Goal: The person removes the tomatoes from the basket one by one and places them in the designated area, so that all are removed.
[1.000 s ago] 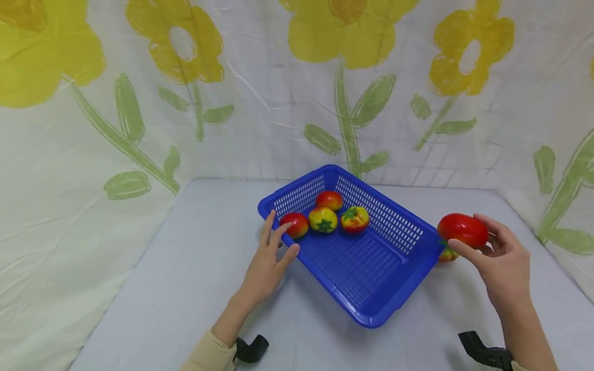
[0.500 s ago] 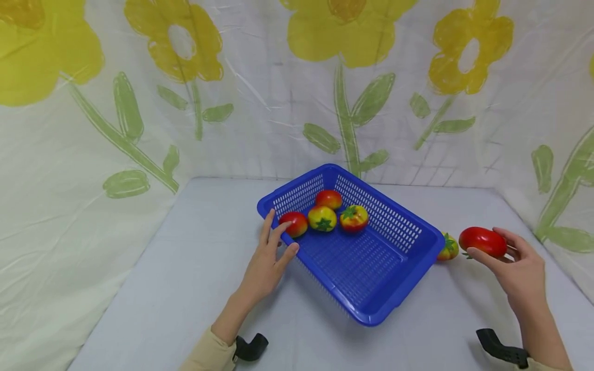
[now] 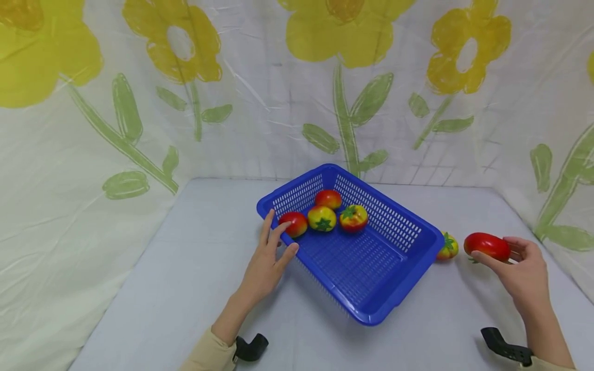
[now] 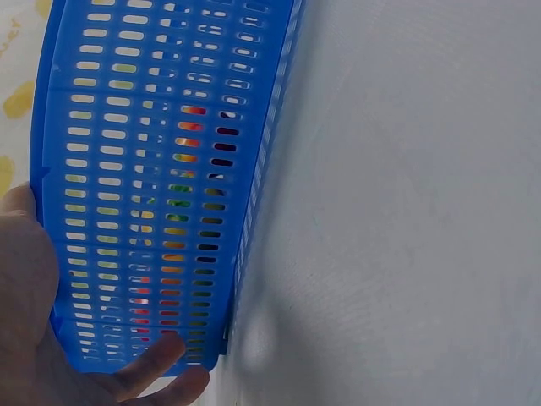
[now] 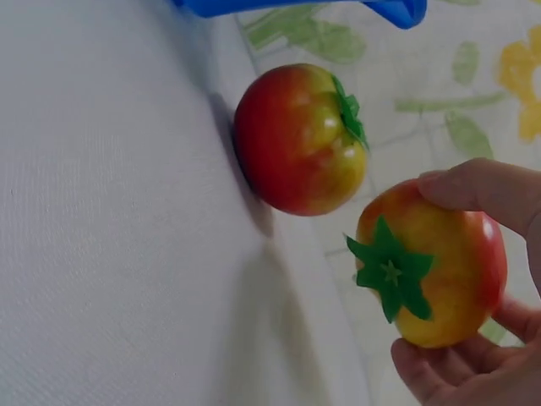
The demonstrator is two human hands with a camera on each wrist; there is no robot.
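A blue plastic basket (image 3: 348, 278) with slotted walls stands at an angle on the table. My left hand (image 3: 262, 268) grips its left rim, thumb and some fingertips over the edge; in the left wrist view other fingers (image 4: 156, 364) lie against the outer wall. Several red-and-yellow tomatoes (image 3: 322, 218) sit in the basket's far left part. To the right of the basket, my right hand (image 3: 524, 268) holds another tomato (image 3: 486, 247) between thumb and fingers, just above the table. One more tomato (image 5: 296, 139) rests on the table between it and the basket, beside the basket's right corner.
The table (image 3: 199, 247) has a pale cover. Behind and at the sides hangs a whitish sheet (image 3: 264, 113) painted with yellow flowers. A black wrist mount (image 3: 251, 348) sits on the left wrist, another (image 3: 503, 350) on the right.
My right hand has moved right and down with its tomato, away from the basket's corner, uncovering the tomato on the table. The left hand and basket stay in place.
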